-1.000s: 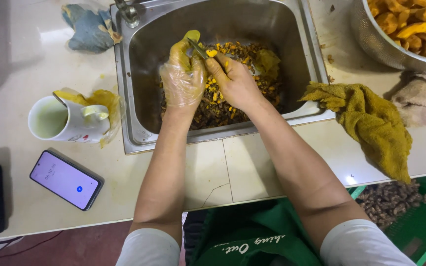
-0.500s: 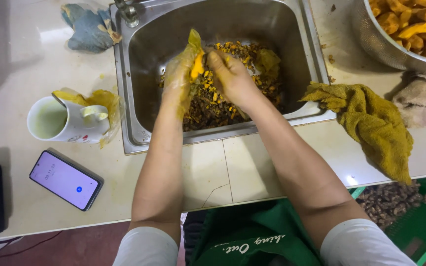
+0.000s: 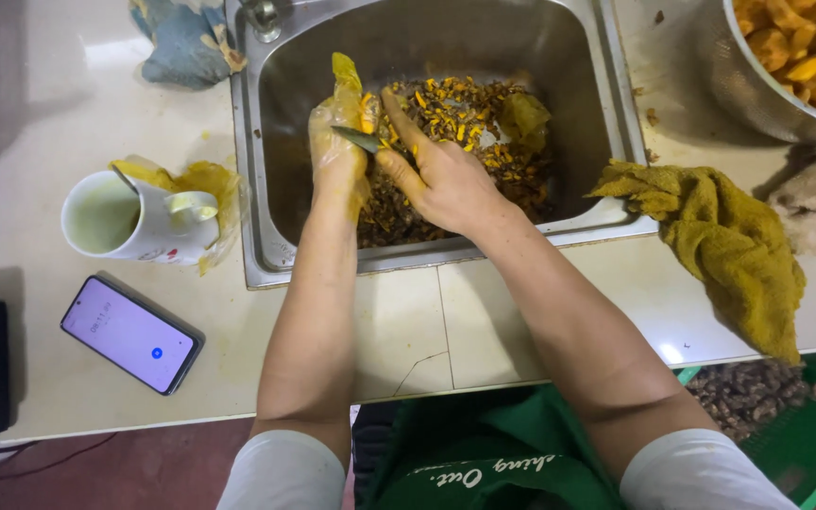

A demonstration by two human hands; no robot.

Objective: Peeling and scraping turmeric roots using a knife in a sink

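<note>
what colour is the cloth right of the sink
Mustard yellow cloth, stained, seen in the head view.

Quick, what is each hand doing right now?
Left hand: in a yellow-stained clear plastic glove, closed on a small yellow root piece.
Right hand: bare, closed on a dark knife.

small yellow root piece (image 3: 366,102), partly peeled, upright over sink, dark knife blade (image 3: 363,140) lying across it

A white mug (image 3: 110,219), a phone (image 3: 131,333) and a yellow-stained towel (image 3: 729,246) lie on the counter (image 3: 408,331).
</note>
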